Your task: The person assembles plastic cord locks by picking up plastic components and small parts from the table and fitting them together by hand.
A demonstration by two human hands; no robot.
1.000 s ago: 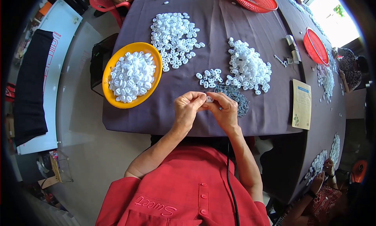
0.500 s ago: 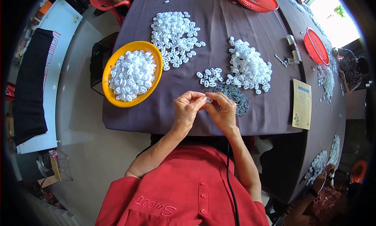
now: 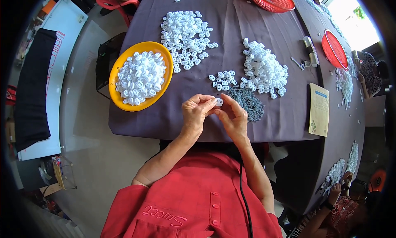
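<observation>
Above the table's near edge, my left hand (image 3: 195, 114) pinches a small white oval plastic piece (image 3: 219, 102) with two dark holes between thumb and forefinger. My right hand (image 3: 234, 119) is beside it, thumb and forefinger spread apart. The right forefinger is at the piece's side; whether it touches cannot be made out. Just behind my right hand lies a pile of small, thin grey screw-like pieces (image 3: 246, 104). A small group of white oval pieces (image 3: 223, 80) lies beyond my hands, next to a larger heap of them (image 3: 265, 69).
A yellow oval basin (image 3: 116, 101) full of white pieces stands at the left, with another heap (image 3: 183, 29) behind it. Red baskets (image 3: 335, 48), a tan packet (image 3: 319, 110) and a bottle-like tube (image 3: 310, 51) are to the right. Another person's hands (image 3: 336, 192) work at lower right.
My right thumb and forefinger have spread apart from the white piece, which now shows more fully in my left pinch. The piles look the same.
</observation>
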